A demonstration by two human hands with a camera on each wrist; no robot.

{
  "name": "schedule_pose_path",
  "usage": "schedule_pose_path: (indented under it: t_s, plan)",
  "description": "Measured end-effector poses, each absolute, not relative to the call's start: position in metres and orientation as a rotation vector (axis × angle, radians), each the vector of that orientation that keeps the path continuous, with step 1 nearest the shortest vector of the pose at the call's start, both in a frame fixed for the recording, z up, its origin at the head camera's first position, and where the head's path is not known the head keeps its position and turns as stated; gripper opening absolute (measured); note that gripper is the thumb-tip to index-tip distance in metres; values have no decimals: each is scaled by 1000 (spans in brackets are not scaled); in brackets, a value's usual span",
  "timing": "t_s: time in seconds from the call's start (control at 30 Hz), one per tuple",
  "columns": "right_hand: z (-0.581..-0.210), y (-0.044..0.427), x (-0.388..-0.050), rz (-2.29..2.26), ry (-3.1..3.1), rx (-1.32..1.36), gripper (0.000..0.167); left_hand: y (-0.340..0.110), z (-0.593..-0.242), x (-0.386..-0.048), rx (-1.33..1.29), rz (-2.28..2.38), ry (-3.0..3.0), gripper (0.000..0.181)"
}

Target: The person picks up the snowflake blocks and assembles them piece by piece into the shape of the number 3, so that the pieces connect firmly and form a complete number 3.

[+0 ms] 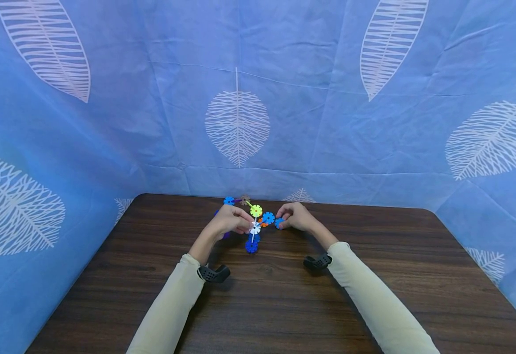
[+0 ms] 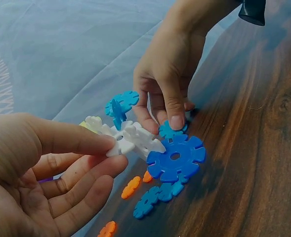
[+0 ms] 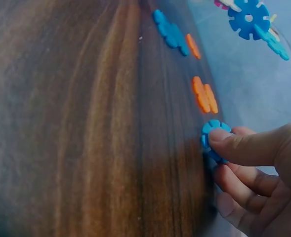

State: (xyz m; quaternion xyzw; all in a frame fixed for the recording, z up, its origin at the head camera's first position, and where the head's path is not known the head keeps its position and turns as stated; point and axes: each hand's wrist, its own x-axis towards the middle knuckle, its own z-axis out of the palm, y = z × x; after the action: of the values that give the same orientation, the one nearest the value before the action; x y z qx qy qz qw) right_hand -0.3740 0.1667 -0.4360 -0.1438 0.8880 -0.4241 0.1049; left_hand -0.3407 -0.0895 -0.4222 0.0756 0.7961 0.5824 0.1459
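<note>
Thumb and index finger of my left hand [image 1: 230, 220] pinch a white notched snowflake disc [image 2: 121, 140], part of a linked chain. Joined near it are a dark blue disc [image 2: 177, 158], a light blue disc [image 2: 123, 101] and a yellow disc [image 1: 256, 210]. The chain continues behind the left hand, partly hidden, with another blue disc [image 1: 229, 200] and a brownish disc [image 1: 245, 199]. To the right, my right hand [image 1: 297, 216] pinches a separate small blue disc [image 3: 215, 134] by thumb and fingers, low over the table.
Loose orange discs [image 3: 200, 94] and blue discs [image 3: 170, 32] lie on the dark wooden table [image 1: 267, 305] under and beside the chain. A blue leaf-patterned cloth [image 1: 302, 132] hangs just behind the table's far edge. Black bands [image 1: 214, 274] sit on both wrists.
</note>
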Motion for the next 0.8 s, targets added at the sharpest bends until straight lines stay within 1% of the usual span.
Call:
schedule_pose_path:
  t_s: [0.13, 0.37, 0.57, 0.8]
  plan:
    - [-437, 169, -371, -1326, 2596, -397, 14, -90, -422, -341, 219, 1682, 2291, 13]
    - [-433, 173, -362, -1490, 2604, -394, 19, -90, -422, -341, 222, 1718, 2284, 15]
    - [-430, 176, -357, -1659, 2539, -331, 20, -89, -423, -341, 234, 1746, 2287, 16]
    - [-425, 176, -354, -1779, 2480, -348, 19, -89, -424, -343, 211, 1763, 2277, 16]
